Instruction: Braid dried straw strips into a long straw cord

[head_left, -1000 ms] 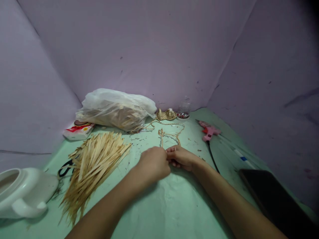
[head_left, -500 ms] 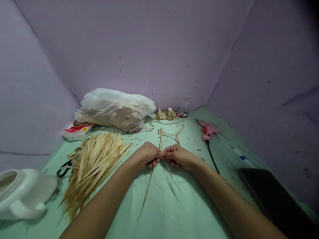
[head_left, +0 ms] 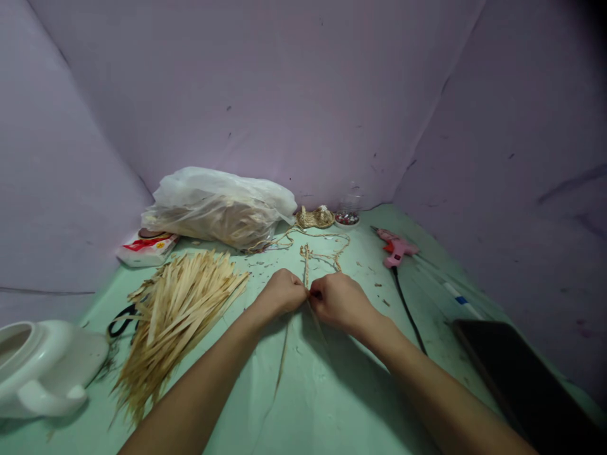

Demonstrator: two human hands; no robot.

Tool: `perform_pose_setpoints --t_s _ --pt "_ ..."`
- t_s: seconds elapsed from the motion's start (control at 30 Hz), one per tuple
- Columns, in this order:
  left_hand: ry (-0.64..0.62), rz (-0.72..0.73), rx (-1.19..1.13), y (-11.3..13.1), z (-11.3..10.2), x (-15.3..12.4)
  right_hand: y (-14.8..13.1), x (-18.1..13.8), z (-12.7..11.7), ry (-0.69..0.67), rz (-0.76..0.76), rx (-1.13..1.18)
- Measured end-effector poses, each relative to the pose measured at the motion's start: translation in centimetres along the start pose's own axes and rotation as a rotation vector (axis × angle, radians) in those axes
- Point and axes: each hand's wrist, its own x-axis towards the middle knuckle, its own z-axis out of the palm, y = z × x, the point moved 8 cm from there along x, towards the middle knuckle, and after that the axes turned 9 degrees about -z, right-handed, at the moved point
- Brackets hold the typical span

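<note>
My left hand (head_left: 281,294) and my right hand (head_left: 339,302) meet knuckle to knuckle over the pale green tabletop (head_left: 332,392), both closed in a pinch on a thin straw braid (head_left: 306,262). The braid runs away from my fingers toward the back and curves off to the right. Two loose straw strands (head_left: 282,360) trail from the pinch toward me across the table. A fanned pile of cut straw strips (head_left: 177,313) lies just left of my left forearm.
Black scissors (head_left: 124,321) poke out under the straw pile. A white ceramic pot (head_left: 40,370) is at the left edge. At the back lie a plastic bag of straw (head_left: 218,208), a red-and-white packet (head_left: 147,248), a woven straw piece (head_left: 315,218) and a bead dish (head_left: 348,218). A pink glue gun (head_left: 396,249) and a dark tablet (head_left: 516,373) are on the right.
My left hand has drawn back off the right, baring the braid's end and two loose strands. My right hand has rolled knuckles-up and closed in on the braid.
</note>
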Motion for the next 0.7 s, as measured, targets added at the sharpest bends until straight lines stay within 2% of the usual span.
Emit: perform_pose_setpoints --t_s 0.13,0.2,0.3,0.4,0.47,0.53,0.57,0.6,0.67,0.7 --pt "-0.038 -0.208 -0.268 -0.6 0.1 -0.6 -1.7 -0.6 -0.4 -0.050 0.023 -0.090" --pt "-0.057 -0.244 -0.355 -0.6 0.2 -1.0 -2.7 -0.8 0.0 -0.099 0.020 -0.122" --pt "-0.081 -0.232 -0.320 -0.4 0.4 -1.0 -4.0 -1.1 0.6 -0.161 0.004 -0.117" --pt "-0.112 -0.206 -0.256 -0.6 0.4 -0.7 -4.3 -1.4 0.2 -0.179 -0.027 -0.063" --pt "-0.160 -0.173 -0.243 -0.5 0.3 -0.6 -4.0 -1.6 -0.2 -0.235 -0.084 0.052" --pt "-0.216 -0.137 -0.244 -0.3 0.2 -0.6 -3.3 -1.8 0.0 -0.351 -0.137 0.294" --pt "-0.242 -0.124 -0.248 -0.2 0.2 -0.7 -2.5 -1.9 0.3 -0.414 -0.099 0.437" --pt "-0.263 -0.116 -0.255 -0.1 0.1 -0.8 -1.1 -1.7 0.2 -0.388 0.015 0.551" --pt "-0.292 -0.111 -0.269 0.0 0.0 -0.9 2.0 -1.2 -0.2 -0.182 0.280 0.734" --pt "-0.301 -0.109 -0.273 0.0 -0.1 -0.9 2.6 -1.1 0.3 -0.146 0.357 0.847"
